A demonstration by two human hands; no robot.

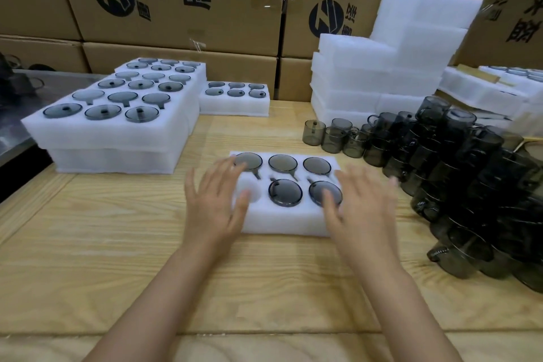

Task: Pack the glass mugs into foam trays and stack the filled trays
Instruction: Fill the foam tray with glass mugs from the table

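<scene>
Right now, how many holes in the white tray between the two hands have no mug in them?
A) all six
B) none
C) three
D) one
D: the foam tray holds five mugs, and only the near-left hole, by the left hand, shows bare white foam.

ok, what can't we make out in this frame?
Head view:
- right hand: motion-blurred; contact with the front tray unclear.
- left hand covers part of the empty pocket and far-left mug.
- loose mug pile: cut off by the right edge; count unknowable.
- left stack: lower trays' contents hidden by top trays.
</scene>
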